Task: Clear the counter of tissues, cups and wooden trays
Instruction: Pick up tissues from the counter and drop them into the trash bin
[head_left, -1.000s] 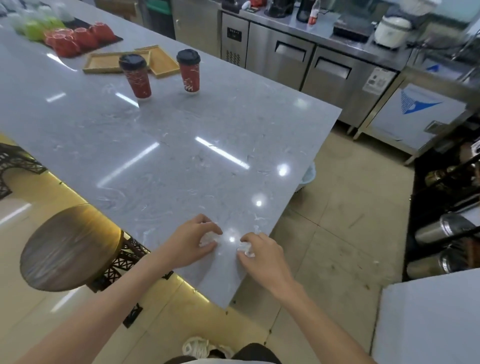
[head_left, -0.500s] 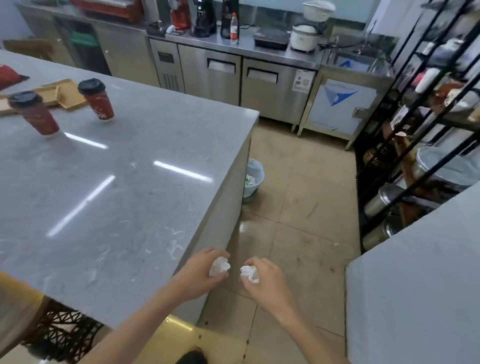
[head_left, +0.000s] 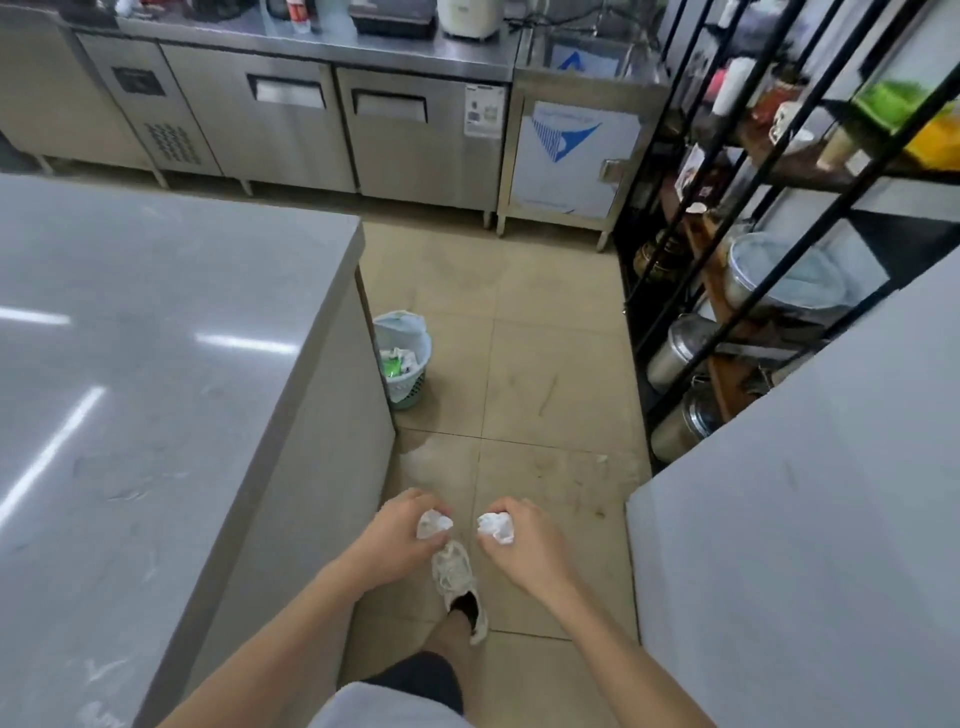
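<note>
Tiled floor runs between the grey counter (head_left: 156, 338) and steel cabinets, where the left hand (head_left: 400, 535) and right hand (head_left: 519, 545) each clamp 1 crumpled tissue, likely carrying them to the bin (head_left: 402, 358) ahead.

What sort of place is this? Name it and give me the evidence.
Probably a café or drink-shop kitchen: stainless undercounter fridges along the back wall, a black rack of metal canisters, and a long grey counter.
</note>
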